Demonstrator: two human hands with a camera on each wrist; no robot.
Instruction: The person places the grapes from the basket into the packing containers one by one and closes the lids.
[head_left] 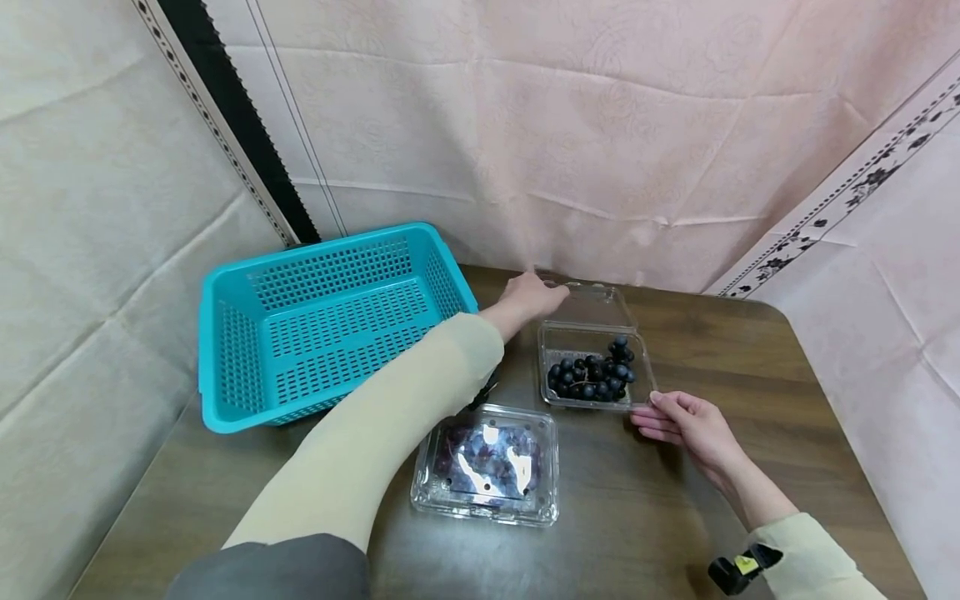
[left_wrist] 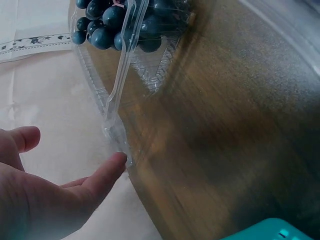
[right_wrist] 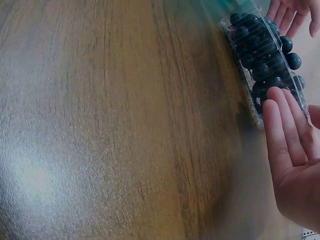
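An unlidded clear plastic clamshell box (head_left: 551, 337) holds a bunch of dark grapes (head_left: 588, 379), and its lid (head_left: 603, 307) lies folded back towards the curtain. My left hand (head_left: 528, 296) reaches across to the lid's far left corner. In the left wrist view its index fingertip (left_wrist: 119, 159) meets the lid edge, while the thumb stands apart. At the box's near right corner, my right hand (head_left: 693, 425) pinches the rim between thumb and fingers. The right wrist view has those fingers (right_wrist: 282, 135) lying along the box wall beside the grapes.
Nearer to me on the wooden table (head_left: 615, 508) sits a closed clamshell box (head_left: 487, 512) with dark fruit inside. A turquoise perforated basket (head_left: 337, 333) stands at the left, partly behind my left sleeve. A pale cloth (head_left: 600, 150) hangs behind the table.
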